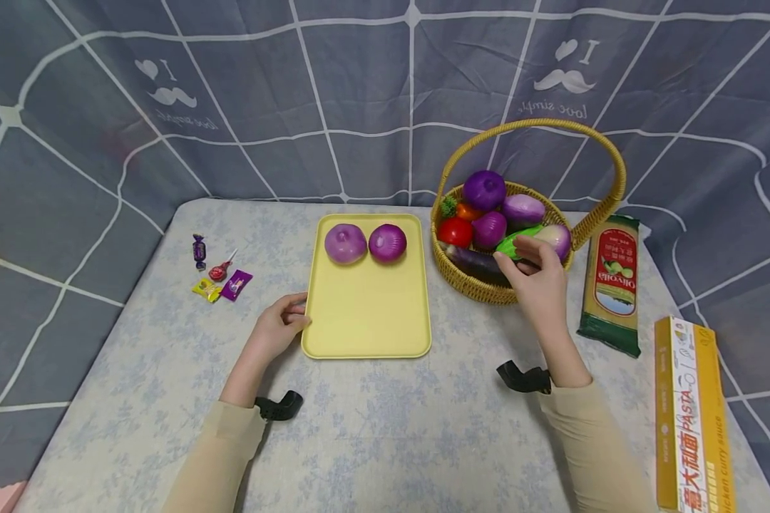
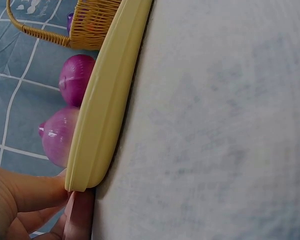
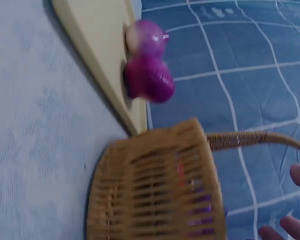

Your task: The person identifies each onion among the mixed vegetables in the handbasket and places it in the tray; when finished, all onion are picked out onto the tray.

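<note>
My left hand (image 1: pixel 279 329) pinches the left edge of a yellow tray (image 1: pixel 366 313); the left wrist view shows the thumb above the rim and fingers beneath. Two purple onions, a paler one (image 1: pixel 345 244) and a darker one (image 1: pixel 388 243), rest side by side at the tray's far end. Over the front right of a wicker basket (image 1: pixel 471 287) hovers my right hand (image 1: pixel 539 281), fingers bent and spread apart, holding nothing visible. Nearest to it are a green vegetable (image 1: pixel 508 246), a white-and-purple vegetable (image 1: pixel 560 239) and a dark eggplant (image 1: pixel 478 263), all partly hidden.
The basket also holds a tomato (image 1: pixel 455 232) and more purple vegetables; its tall handle (image 1: pixel 532 125) arches above. Right of it lie a green pasta packet (image 1: pixel 612 285) and a yellow pasta box (image 1: pixel 693 413). Several candies, including a lollipop (image 1: pixel 219 272), lie at left.
</note>
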Motion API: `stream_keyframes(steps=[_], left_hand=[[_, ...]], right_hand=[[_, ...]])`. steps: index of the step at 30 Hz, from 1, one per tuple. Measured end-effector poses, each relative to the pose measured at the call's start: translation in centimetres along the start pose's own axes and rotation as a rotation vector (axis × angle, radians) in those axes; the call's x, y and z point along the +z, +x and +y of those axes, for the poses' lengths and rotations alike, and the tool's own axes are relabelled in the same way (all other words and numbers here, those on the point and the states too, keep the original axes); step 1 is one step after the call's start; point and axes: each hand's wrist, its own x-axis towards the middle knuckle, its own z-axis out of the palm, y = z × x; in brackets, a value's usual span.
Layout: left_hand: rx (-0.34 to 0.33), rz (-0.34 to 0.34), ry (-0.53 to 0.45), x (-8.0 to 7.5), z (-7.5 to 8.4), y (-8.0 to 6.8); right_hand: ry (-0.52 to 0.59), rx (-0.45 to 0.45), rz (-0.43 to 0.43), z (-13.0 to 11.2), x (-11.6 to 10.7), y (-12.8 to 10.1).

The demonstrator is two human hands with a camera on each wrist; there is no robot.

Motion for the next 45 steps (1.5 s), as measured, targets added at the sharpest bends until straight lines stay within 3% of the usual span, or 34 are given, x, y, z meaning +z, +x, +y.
stream_keyframes(steps=[13,21,35,45], left_hand=[[0.002,-0.001,-0.009,0.0,0.0,0.0],[0.001,-0.004,-0.013,-0.1,0.0,0.0],[0.006,0.003,-0.017,-0.2,0.2,-0.1],[0.007,0.010,-0.021,-0.2,0.2,-0.1]], right_hand=[[-0.015,0.098,0.130,1.3,-2.6,1.0],[-0.106,0.106,0.182,2.0,-3.1,2.0],[-0.180,0.092,0.155,3.1,-3.1,3.3],[-0.366,0.018,0.112,3.5,-2.7,4.0]])
